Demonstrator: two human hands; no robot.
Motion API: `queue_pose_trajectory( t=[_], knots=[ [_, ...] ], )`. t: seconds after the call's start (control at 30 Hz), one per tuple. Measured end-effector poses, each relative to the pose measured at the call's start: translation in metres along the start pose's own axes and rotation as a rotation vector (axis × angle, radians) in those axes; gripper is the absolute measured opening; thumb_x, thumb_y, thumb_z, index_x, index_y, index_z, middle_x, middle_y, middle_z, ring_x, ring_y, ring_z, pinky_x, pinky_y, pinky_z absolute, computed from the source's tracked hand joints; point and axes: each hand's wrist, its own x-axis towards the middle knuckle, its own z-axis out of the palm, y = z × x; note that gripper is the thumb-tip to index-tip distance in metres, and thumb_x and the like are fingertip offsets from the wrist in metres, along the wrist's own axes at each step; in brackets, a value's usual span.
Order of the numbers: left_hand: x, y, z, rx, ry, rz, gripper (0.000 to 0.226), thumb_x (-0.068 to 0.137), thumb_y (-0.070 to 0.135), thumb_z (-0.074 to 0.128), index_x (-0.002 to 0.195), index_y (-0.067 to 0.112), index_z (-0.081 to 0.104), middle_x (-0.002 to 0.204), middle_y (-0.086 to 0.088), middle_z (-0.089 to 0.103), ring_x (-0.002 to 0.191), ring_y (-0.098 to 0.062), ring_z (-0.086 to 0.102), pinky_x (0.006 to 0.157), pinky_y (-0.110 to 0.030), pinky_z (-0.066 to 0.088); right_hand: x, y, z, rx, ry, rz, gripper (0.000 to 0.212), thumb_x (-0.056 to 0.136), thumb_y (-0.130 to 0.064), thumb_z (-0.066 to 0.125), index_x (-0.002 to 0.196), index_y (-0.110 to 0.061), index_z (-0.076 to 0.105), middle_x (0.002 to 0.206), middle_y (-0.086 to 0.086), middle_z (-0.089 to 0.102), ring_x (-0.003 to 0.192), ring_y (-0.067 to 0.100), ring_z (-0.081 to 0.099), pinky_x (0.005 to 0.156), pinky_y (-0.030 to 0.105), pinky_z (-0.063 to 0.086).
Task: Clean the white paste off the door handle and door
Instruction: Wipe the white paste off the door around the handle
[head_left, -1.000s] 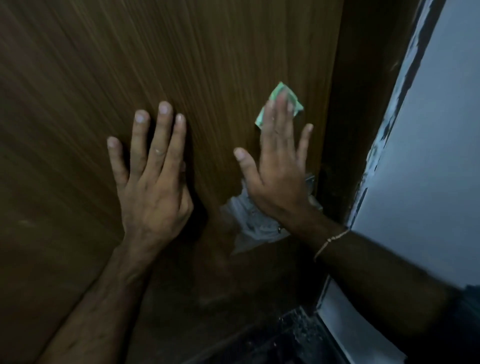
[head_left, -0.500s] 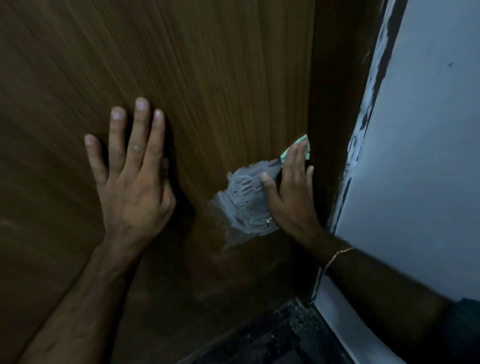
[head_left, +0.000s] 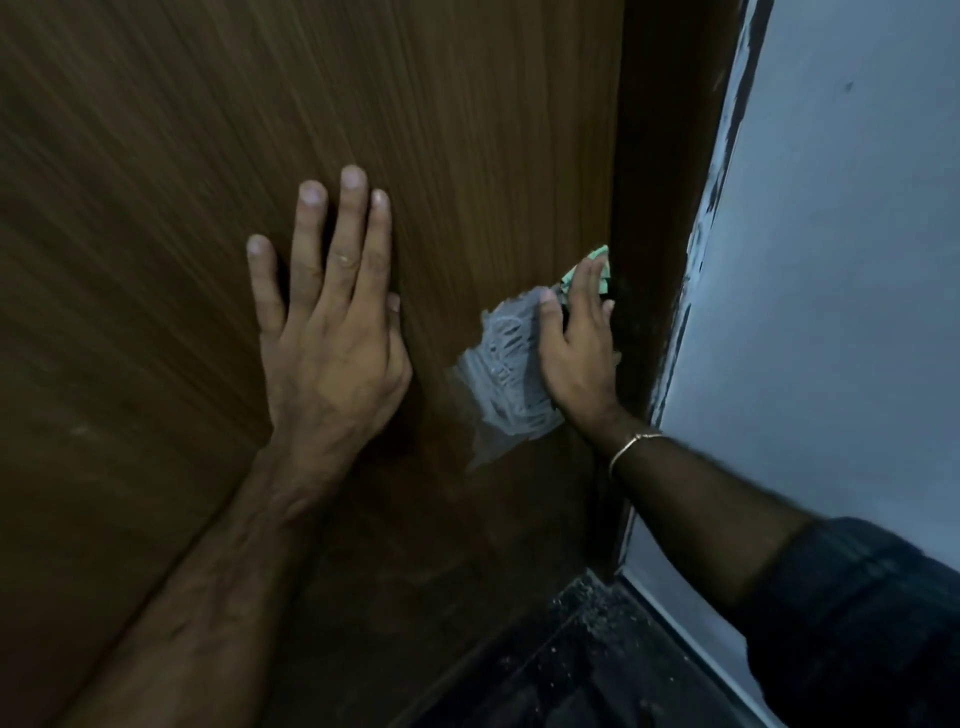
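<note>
Both hands flat on door (head_left: 467, 130): left hand (head_left: 332, 358) bare, right hand (head_left: 582, 358) pressing cloth (head_left: 597, 260).

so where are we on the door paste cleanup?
Done: little, none provable. In hand: right hand presses a green cloth flat to the door at its edge; left hand braces flat. Left: a smeared white paste patch beside the cloth. Door handle not visible.

The view is dim and soft, the door (head_left: 467, 130) streaked by blur toward the left edge and bent by the wide lens, the wall (head_left: 841, 260) the brightest area, with dark shadows under both hands and along the floor (head_left: 571, 675).
</note>
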Motion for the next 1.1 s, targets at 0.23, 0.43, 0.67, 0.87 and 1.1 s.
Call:
queue_pose_trajectory(
  t=[0.23,0.43,0.67,0.87,1.1],
  knots=[
    [-0.005,0.0,0.005,0.029,0.003,0.06,0.069,0.104,0.029,0.036,0.162,0.017,0.002,0.17,-0.001,-0.002,0.157,-0.021,-0.004,0.123,-0.049,-0.008,-0.008,-0.019,0.004,0.022,0.028,-0.121,0.069,0.101,-0.037,0.029,0.157,-0.017,-0.006,0.166,0.002,-0.007,0.153,0.019,-0.006,0.123,0.044,-0.006],
    [-0.005,0.009,0.01,0.099,-0.001,0.018,0.07,0.104,0.031,0.035,0.162,0.017,-0.001,0.17,-0.001,-0.003,0.156,-0.022,-0.005,0.121,-0.055,-0.005,-0.015,-0.023,0.022,0.011,0.053,-0.231,0.075,0.095,-0.037,0.03,0.155,-0.004,-0.002,0.165,0.013,-0.006,0.153,0.022,-0.006,0.123,0.053,-0.002],
    [-0.007,0.016,0.016,0.117,-0.002,-0.018,0.072,0.104,0.036,0.036,0.162,0.015,-0.001,0.17,-0.006,0.0,0.156,-0.026,-0.003,0.12,-0.055,-0.007,-0.021,-0.027,0.034,-0.041,0.067,-0.246,0.081,0.096,-0.036,0.043,0.156,-0.004,0.0,0.165,0.012,-0.006,0.153,0.021,-0.006,0.123,0.053,-0.001],
    [-0.017,0.012,0.02,0.134,-0.039,0.038,0.072,0.105,0.041,0.033,0.162,0.013,-0.002,0.169,-0.008,-0.002,0.155,-0.023,-0.01,0.12,-0.052,-0.012,-0.028,-0.022,0.031,-0.111,0.063,-0.219,0.078,0.1,-0.036,0.044,0.156,-0.005,0.0,0.165,0.01,-0.005,0.153,0.02,-0.006,0.122,0.055,0.001],
    [-0.017,0.011,0.02,0.121,-0.064,0.059,0.074,0.105,0.043,0.033,0.162,0.011,-0.001,0.169,-0.011,0.0,0.155,-0.032,0.0,0.119,-0.057,-0.007,-0.041,-0.024,0.039,-0.138,0.027,-0.242,0.077,0.1,-0.037,0.044,0.157,-0.009,0.002,0.166,0.006,-0.004,0.153,0.015,-0.005,0.123,0.054,-0.001]
  ],
)
